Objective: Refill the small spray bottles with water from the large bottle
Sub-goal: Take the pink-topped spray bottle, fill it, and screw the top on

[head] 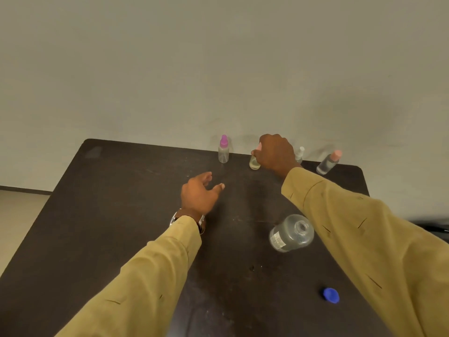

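Head view. Large bottle [291,233]: upright on counter [121,215], uncapped; blue cap [331,295] lies apart. Far edge: purple-capped bottle [223,152] and pink-capped bottle [328,162], both capped. Right hand [274,154]: fingers curled round yellowish bottle [254,164]'s top. Left hand [199,194]: fingers loose, empty. Judged early; pouring not yet begun.

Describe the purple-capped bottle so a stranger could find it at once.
Start at the dark table and follow its far edge by the wall. The purple-capped bottle stands leftmost in the row there, left of the yellowish bottle the right hand grips. Only it has a purple cap.
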